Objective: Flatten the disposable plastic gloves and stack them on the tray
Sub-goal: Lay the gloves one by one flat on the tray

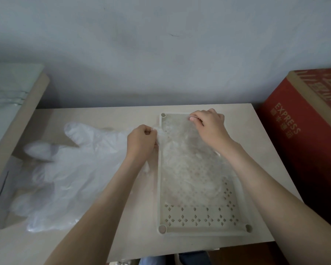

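A beige perforated tray (199, 219) lies on the right half of the table. A clear plastic glove (187, 161) is spread over its far part. My left hand (141, 143) pinches the glove's edge at the tray's left rim. At the tray's far edge, my right hand (210, 127) pinches the glove's upper corner. A pile of several loose clear gloves (69, 169) lies on the table left of the tray, fingers pointing left and away.
The light wooden table (134, 238) ends at a grey wall. A red cardboard box (306, 142) stands just right of the table. A beige board with plastic wrap (13, 104) leans at the left. The table's front edge is near my knees.
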